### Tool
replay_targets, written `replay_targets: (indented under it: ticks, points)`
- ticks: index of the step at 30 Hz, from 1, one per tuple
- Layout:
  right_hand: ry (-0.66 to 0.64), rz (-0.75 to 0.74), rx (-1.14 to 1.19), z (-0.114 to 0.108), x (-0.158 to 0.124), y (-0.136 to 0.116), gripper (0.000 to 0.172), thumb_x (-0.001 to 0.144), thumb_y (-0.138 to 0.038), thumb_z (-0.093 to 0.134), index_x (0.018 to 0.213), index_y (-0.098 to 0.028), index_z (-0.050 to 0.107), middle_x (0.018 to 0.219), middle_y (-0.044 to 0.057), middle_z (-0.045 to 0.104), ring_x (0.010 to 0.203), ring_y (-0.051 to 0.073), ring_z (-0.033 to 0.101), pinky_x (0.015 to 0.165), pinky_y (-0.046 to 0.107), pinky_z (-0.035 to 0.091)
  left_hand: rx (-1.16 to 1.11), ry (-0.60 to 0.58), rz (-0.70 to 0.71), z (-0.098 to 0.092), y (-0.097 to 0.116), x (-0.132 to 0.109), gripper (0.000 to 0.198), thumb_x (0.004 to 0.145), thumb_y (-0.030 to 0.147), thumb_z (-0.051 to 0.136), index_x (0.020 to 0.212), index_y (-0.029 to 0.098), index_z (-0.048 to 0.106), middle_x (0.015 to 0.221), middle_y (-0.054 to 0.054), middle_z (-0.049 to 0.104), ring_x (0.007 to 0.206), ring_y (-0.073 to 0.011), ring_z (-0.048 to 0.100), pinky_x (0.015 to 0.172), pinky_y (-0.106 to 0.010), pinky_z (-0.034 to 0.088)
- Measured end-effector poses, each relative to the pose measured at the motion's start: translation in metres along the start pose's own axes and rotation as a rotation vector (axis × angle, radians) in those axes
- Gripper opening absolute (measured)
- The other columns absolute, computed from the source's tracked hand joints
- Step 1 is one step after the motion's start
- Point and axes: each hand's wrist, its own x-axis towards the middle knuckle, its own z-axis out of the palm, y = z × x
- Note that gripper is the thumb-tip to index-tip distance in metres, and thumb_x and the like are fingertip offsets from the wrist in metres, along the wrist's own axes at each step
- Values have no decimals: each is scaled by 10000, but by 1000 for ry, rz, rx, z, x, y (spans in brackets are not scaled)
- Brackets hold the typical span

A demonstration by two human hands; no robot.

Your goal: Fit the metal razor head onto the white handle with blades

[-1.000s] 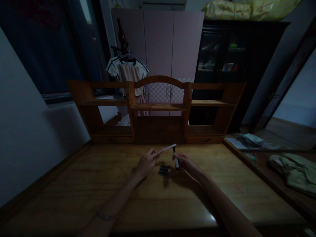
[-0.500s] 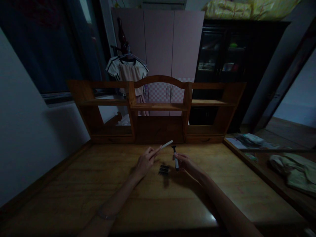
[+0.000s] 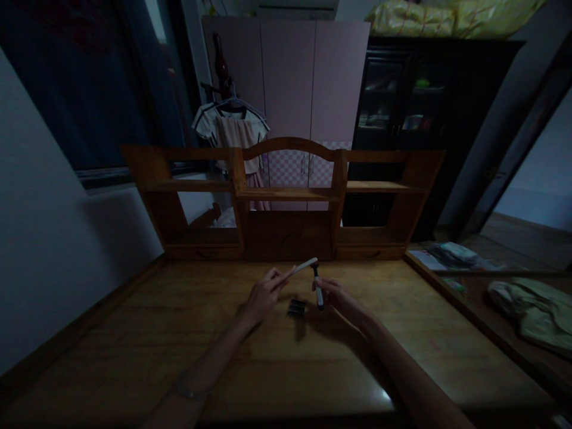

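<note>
In the head view, my left hand (image 3: pixel 263 294) is closed around a slim white stick (image 3: pixel 306 264), possibly a brush; its exact kind is too dim to tell. The stick's far end is at the dark head of a razor (image 3: pixel 319 293), seeming to touch it. My right hand (image 3: pixel 334 294) pinches the razor by its pale and dark handle, head up. Between my hands, a small dark pack (image 3: pixel 296 308) with several strips, perhaps razor cartridges, lies on the wooden desk (image 3: pixel 214 363).
A wooden shelf unit (image 3: pixel 290 194) stands along the desk's back edge. To the right, past the desk's raised edge, lie a crumpled light-coloured cloth (image 3: pixel 536 316) and plastic-wrapped items (image 3: pixel 456 253). A white wall (image 3: pixel 53 238) borders the left side.
The white stick in my left hand has moved slightly right and down, its tip reaching the razor's head. My right hand and the razor have hardly moved.
</note>
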Motion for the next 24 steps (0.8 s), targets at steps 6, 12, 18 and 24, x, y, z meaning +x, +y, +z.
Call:
replay_targets:
  ticks: [6, 12, 18, 24]
  points:
    - [2, -7, 7, -1, 0, 1, 330, 779, -497, 607, 799, -168, 608, 562, -51, 409, 455, 62, 380, 433, 189, 330, 35, 28, -64, 1, -2, 0, 429, 917, 204, 427, 1328, 324, 431, 878, -3, 494, 757, -99, 505, 719, -199, 417]
    - [-2, 2, 1, -2, 0, 1, 321, 790, -487, 602, 818, -167, 611, 556, -53, 403, 451, 60, 387, 438, 189, 350, -22, -3, -10, -1, 0, 0, 422, 914, 210, 440, 1324, 311, 441, 885, -4, 493, 801, -104, 505, 745, -203, 412]
    - [9, -14, 17, -2, 2, 4, 327, 785, -490, 608, 814, -164, 614, 576, -31, 468, 470, 72, 438, 435, 190, 349, 42, -10, -44, 2, -3, 0, 443, 912, 178, 424, 1328, 329, 430, 895, -2, 500, 775, -101, 503, 741, -202, 417]
    - [-12, -14, 22, -1, 0, 2, 293, 805, -461, 597, 826, -170, 616, 574, -44, 446, 466, 65, 430, 452, 194, 354, 54, 11, -17, -3, -1, 0, 431, 923, 212, 417, 1337, 334, 414, 892, -2, 490, 776, -98, 501, 730, -193, 416]
